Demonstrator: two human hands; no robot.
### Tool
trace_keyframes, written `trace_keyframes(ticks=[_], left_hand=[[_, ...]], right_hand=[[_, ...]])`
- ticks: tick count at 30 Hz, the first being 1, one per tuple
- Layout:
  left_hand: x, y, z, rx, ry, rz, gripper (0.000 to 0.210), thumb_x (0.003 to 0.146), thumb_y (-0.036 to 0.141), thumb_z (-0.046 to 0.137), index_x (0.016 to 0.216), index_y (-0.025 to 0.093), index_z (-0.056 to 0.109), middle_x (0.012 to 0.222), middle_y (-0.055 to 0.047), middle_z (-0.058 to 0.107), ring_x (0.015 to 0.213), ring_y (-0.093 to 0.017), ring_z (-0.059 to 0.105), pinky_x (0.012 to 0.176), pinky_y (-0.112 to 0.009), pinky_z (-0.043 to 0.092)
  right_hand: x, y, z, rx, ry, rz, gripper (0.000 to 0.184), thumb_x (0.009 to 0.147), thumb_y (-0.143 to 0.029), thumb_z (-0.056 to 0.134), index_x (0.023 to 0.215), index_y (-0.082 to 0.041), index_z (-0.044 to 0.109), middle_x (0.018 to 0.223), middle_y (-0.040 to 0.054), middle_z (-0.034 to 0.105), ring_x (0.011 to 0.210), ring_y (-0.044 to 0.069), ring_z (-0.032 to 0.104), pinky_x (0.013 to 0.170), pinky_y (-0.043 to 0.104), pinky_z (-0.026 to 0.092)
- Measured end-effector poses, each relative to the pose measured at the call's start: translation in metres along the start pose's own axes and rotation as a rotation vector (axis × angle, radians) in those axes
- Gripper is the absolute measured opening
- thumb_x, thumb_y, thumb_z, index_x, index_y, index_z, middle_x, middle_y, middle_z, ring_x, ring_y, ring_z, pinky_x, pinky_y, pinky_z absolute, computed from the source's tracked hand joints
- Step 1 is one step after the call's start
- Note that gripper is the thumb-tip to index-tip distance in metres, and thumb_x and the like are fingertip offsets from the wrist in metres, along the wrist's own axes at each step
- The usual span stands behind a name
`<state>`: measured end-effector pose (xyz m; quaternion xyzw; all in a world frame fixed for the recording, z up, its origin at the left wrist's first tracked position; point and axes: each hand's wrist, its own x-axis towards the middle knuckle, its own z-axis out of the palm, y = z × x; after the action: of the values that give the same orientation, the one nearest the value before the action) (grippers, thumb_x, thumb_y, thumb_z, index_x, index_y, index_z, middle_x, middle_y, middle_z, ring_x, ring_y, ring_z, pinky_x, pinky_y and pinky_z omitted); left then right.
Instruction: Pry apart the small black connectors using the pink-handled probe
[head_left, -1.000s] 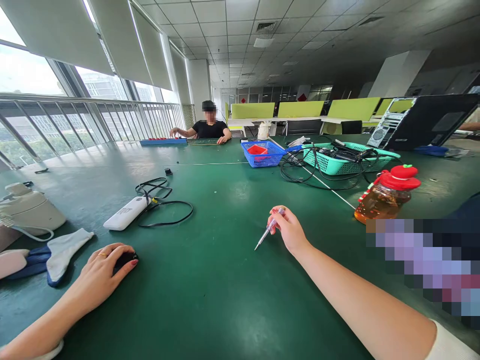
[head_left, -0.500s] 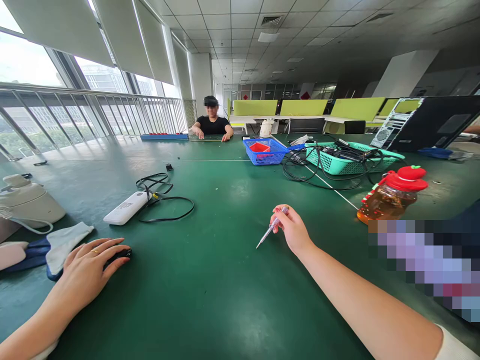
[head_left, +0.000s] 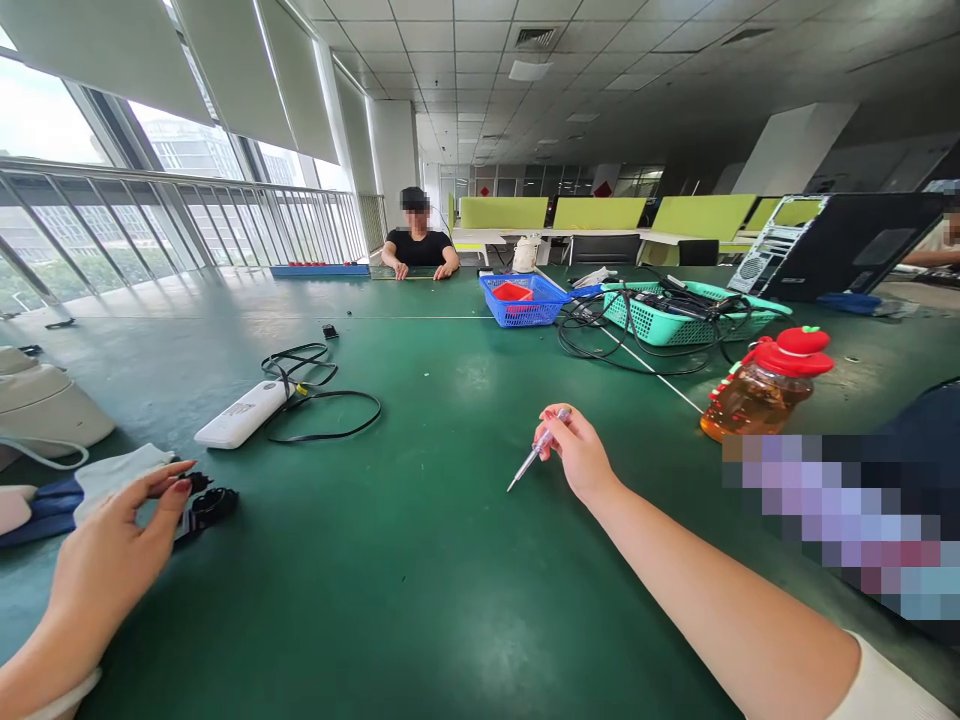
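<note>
My right hand [head_left: 581, 460] is closed around the clear handle of a slim screwdriver [head_left: 528, 464], whose tip slants down to the left just over the green table [head_left: 420, 580]. At the left, my left hand [head_left: 112, 555] has its thumb and fingertips together at a small black coiled cable [head_left: 214, 506], pinching its upper end. Part of the cable is hidden by the fingers. Beside that hand lies a light grey and blue cloth [head_left: 112, 475].
A white power bank [head_left: 244, 414] with a black cord lies beyond my left hand. Farther off are a blue basket [head_left: 525, 312], a green basket [head_left: 664, 328] with cables, and a red-lidded bottle [head_left: 765, 395]. A person [head_left: 417, 245] sits at the far edge.
My left hand has risen from lying over the black cable to pinching it, showing more of it. The right hand keeps its hold on the screwdriver. The view has shifted slightly.
</note>
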<state>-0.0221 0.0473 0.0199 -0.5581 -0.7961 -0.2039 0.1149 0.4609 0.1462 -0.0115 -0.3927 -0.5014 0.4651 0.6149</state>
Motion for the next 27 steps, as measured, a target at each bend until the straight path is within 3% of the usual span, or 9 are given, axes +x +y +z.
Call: trace_keyframes(ticks=[3, 6, 10, 19, 22, 27], left_hand=[[0.0, 0.009, -0.007, 0.027, -0.062, -0.093, 0.056, 0.092, 0.052, 0.027, 0.128, 0.024, 0.06, 0.113, -0.01, 0.066, 0.099, -0.029, 0.06, 0.078, -0.041, 0.051], [-0.003, 0.018, -0.014, 0.062, -0.097, -0.091, 0.059, 0.092, 0.054, 0.027, 0.127, 0.022, 0.061, 0.114, -0.013, 0.064, 0.11, -0.032, 0.056, 0.084, -0.043, 0.05], [-0.003, 0.018, -0.014, 0.089, -0.098, -0.112, 0.059, 0.092, 0.055, 0.027, 0.124, 0.021, 0.063, 0.108, -0.014, 0.065, 0.11, -0.031, 0.055, 0.086, -0.044, 0.05], [0.0, 0.013, -0.007, 0.129, -0.179, -0.03, 0.049, 0.092, 0.049, 0.033, 0.12, 0.026, 0.066, 0.096, -0.009, 0.071, 0.085, -0.028, 0.064, 0.068, -0.035, 0.051], [-0.002, 0.015, -0.006, 0.145, -0.197, -0.004, 0.052, 0.093, 0.048, 0.029, 0.122, 0.026, 0.066, 0.096, -0.008, 0.073, 0.087, -0.028, 0.065, 0.071, -0.037, 0.051], [-0.004, 0.009, 0.001, 0.19, -0.117, 0.106, 0.052, 0.093, 0.048, 0.029, 0.119, 0.025, 0.068, 0.1, -0.007, 0.075, 0.095, -0.028, 0.065, 0.084, -0.04, 0.05]], right_hand=[[0.0, 0.001, 0.0, 0.006, -0.011, 0.008, 0.035, 0.075, -0.053, 0.07, 0.08, -0.022, 0.053, 0.058, -0.0038, 0.059, 0.045, 0.012, 0.051, 0.05, 0.029, 0.044], [0.0, 0.001, -0.001, -0.001, -0.01, 0.024, 0.034, 0.076, -0.051, 0.07, 0.081, -0.022, 0.053, 0.057, -0.0041, 0.059, 0.046, 0.012, 0.051, 0.05, 0.028, 0.043], [0.0, 0.001, -0.001, -0.008, -0.013, 0.023, 0.033, 0.077, -0.05, 0.07, 0.081, -0.022, 0.053, 0.058, -0.0039, 0.06, 0.046, 0.012, 0.051, 0.051, 0.027, 0.043], [0.0, -0.001, 0.001, 0.004, -0.017, 0.018, 0.036, 0.074, -0.053, 0.071, 0.079, -0.022, 0.053, 0.057, -0.0043, 0.059, 0.045, 0.012, 0.051, 0.05, 0.029, 0.044], [0.0, 0.0, 0.0, -0.007, -0.017, 0.015, 0.036, 0.075, -0.054, 0.07, 0.08, -0.023, 0.053, 0.058, -0.0041, 0.06, 0.046, 0.013, 0.051, 0.051, 0.029, 0.044], [0.0, 0.001, -0.001, -0.017, -0.016, 0.011, 0.037, 0.075, -0.055, 0.07, 0.08, -0.023, 0.053, 0.058, -0.0042, 0.06, 0.046, 0.013, 0.051, 0.051, 0.029, 0.043]])
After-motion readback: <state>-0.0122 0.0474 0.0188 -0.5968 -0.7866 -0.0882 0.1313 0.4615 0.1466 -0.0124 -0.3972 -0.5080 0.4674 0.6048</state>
